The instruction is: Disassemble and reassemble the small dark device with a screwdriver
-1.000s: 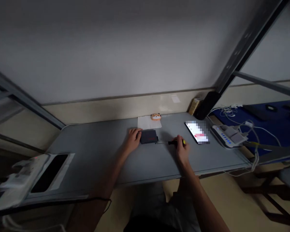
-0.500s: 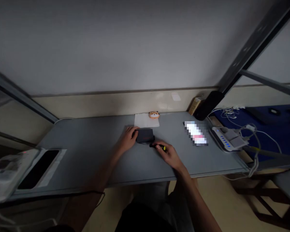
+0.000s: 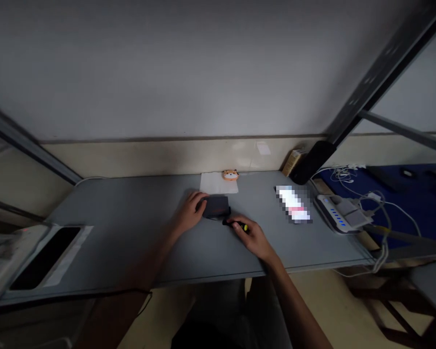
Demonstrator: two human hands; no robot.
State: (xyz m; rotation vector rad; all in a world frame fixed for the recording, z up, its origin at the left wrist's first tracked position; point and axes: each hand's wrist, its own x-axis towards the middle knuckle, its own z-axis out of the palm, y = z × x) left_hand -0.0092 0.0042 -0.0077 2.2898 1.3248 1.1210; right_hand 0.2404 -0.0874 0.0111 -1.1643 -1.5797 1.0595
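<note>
A wide stretch of desk (image 3: 123, 208) lies open left of the left hand (image 3: 189, 213). The right hand (image 3: 252, 237) and its screwdriver (image 3: 234, 224) block the box's (image 3: 217, 207) near right corner; paper (image 3: 210, 183) and an orange toy (image 3: 230, 175) stand behind.

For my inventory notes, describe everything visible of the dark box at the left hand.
The dark box is flat-topped and roughly rectangular, charcoal to near-black, with a matte look, perhaps plastic. A blacker part shows at its right end. It lies on the grey desk, just in front of a white sheet. The left hand grips its left end, hiding that part. Any markings are too dim to read, and whether its underside is open cannot be told.
</note>
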